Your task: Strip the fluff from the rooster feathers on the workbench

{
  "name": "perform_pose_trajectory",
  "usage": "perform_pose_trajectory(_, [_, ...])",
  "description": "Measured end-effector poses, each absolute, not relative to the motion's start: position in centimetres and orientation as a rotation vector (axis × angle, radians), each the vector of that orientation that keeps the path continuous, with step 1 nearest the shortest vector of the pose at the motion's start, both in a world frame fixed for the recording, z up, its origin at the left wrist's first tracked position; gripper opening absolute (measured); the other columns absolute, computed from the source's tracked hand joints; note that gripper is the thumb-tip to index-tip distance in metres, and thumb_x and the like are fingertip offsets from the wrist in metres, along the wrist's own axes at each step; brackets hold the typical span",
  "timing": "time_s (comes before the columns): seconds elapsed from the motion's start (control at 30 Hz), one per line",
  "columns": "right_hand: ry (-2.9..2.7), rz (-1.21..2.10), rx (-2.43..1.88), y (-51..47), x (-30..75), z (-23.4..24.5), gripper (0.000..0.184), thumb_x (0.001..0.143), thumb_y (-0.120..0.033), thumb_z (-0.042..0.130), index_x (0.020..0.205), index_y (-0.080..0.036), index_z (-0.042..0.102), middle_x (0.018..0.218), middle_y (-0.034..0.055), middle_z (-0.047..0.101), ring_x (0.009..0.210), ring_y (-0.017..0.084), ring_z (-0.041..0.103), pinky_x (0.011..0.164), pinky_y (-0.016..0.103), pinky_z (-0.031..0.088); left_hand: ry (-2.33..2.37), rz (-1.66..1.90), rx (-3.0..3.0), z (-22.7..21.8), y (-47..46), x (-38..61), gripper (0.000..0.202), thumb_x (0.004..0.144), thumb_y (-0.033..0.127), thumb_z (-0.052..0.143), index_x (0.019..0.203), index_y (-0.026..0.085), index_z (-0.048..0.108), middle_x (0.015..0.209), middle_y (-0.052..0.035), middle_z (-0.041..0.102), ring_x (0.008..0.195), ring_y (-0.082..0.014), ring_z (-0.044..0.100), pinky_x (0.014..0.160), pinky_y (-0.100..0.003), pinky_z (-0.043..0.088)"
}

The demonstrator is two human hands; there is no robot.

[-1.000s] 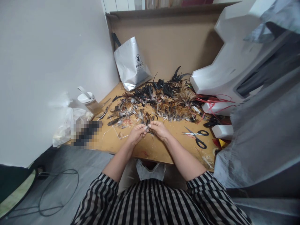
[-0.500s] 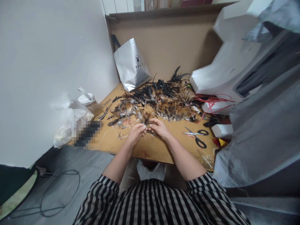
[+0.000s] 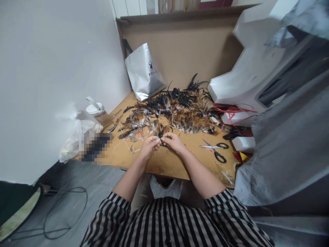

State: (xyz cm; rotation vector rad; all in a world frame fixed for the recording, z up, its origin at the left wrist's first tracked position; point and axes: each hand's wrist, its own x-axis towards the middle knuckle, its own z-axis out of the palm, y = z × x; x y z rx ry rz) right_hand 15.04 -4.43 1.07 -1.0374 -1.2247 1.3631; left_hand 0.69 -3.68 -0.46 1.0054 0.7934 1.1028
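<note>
left grip (image 3: 149, 145) | right grip (image 3: 174, 141) | feather tuft (image 3: 160, 131): pinched between, fanning forward

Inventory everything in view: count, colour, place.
table: one, tan, centre
feathers: many, brown and black, table
silver bag: one, silver, back left
lidded container: one, white lid, left
plastic bag: one, whitish, left
pixelated item: one, dark, left
scissors: one, black handles, right
red strips: several, red, right
angular object: one, white, right
fabric: uncountable, grey, right
cardboard panel: one, brown, behind
wall: one, white, left
cabling: some, dark, floor left
shirt: one, black-grey, bottom
left hand: one, bare, pinching feathers
right hand: one, bare, pinching feathers
</note>
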Motion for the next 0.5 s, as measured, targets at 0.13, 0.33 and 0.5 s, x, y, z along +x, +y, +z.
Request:
perform_pose_trajectory(0.13, [-1.132, 1.34, -0.99, -4.44, 14.83, 0.87, 0.028, 0.058, -0.037, 0.067, 0.065, -0.016, 0.05, 0.052, -0.0041, 0.055, 0.046, 0.007, 0.046, 0.046, 0.019, 0.033, 0.83, 1.088, 1.12, -0.92, -3.69, 0.95, 0.023, 0.062, 0.03, 0.066, 0.075, 0.012, 0.058, 0.06, -0.001, 0.059, 0.046, -0.006, 0.049, 0.042, -0.017, 0.034])
perform_pose_trajectory(0.33, [-1.016, 1.323, -0.979, -4.54, 14.48, 0.82, 0.031, 0.052, -0.036, 0.07, 0.058, -0.016, 0.047, 0.047, -0.0051, 0.052, 0.043, 0.008, 0.047, 0.046, 0.021, 0.035, 0.872, 1.096, 1.179, -1.13, -3.82, 1.27, 0.027, 0.06, 0.031, 0.068, 0.078, 0.013, 0.06, 0.066, -0.0029, 0.063, 0.06, -0.0111, 0.057, 0.052, -0.02, 0.042])
perform_pose_trajectory(0.5, [-0.987, 1.382, -0.986, -4.45, 14.62, 0.39, 0.03, 0.053, -0.033, 0.07, 0.054, -0.015, 0.046, 0.042, -0.0058, 0.048, 0.039, 0.005, 0.04, 0.042, 0.019, 0.029, 0.955, 1.156, 1.323, -1.22, -3.89, 1.21, 0.02, 0.061, 0.03, 0.066, 0.072, 0.014, 0.062, 0.065, -0.0016, 0.062, 0.057, -0.0095, 0.054, 0.056, -0.022, 0.043])
